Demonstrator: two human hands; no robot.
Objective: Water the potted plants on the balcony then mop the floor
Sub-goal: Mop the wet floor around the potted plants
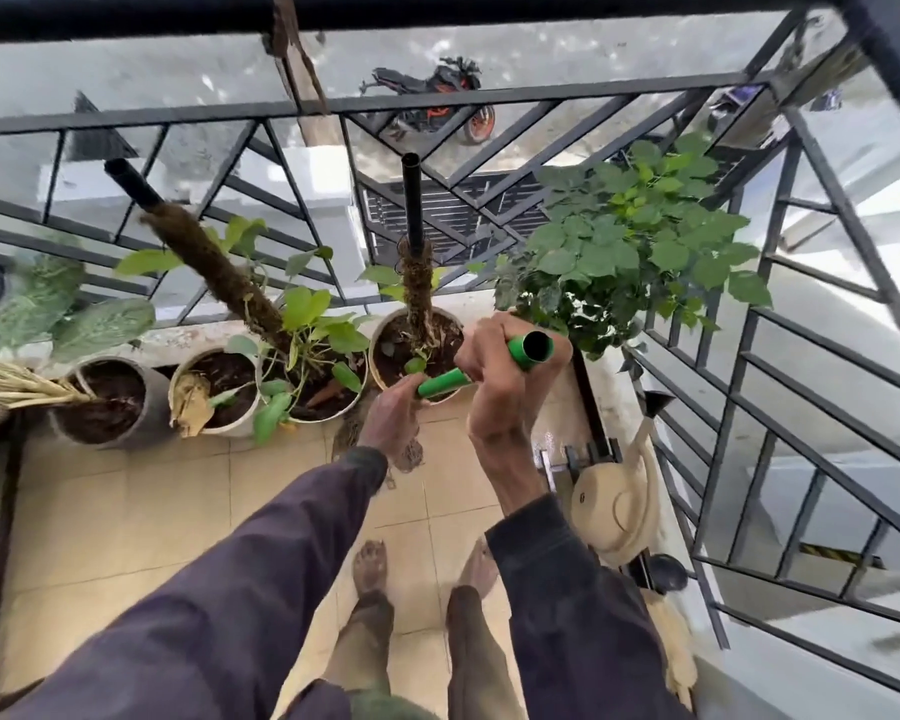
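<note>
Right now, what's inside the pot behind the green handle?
Dark soil, a moss pole and a small leaf; left hand, right hand and green handle cover the near rim.

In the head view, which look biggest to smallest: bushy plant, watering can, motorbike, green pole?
1. The bushy plant: clearly largest.
2. The watering can and the motorbike: about alike; the bike is far below, so I won't rank them.
3. The green pole: smallest, only partly visible.

Beige tiled floor (126,511), black railing (489,10), daylight
</note>
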